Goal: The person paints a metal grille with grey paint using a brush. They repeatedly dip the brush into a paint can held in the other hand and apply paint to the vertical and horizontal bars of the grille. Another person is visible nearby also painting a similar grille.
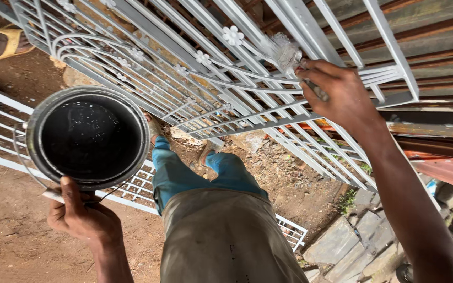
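My left hand (82, 217) grips the rim and wire handle of a round paint can (87, 137) with dark liquid inside, held out at the lower left. My right hand (336, 94) is closed on a paintbrush (289, 55) whose pale bristles press against a bar of a grey metal gate (211, 78). The gate has thin bars, curved arcs and small flower ornaments, and it leans against stacked rusty metal sheets at the top.
A white metal grille (1, 131) lies flat on the brown dirt under the can. My own legs in blue trousers (184, 173) and sandals stand below. Another person's sandalled foot (6, 42) shows at the top left. Stone slabs (352, 241) lie at the lower right.
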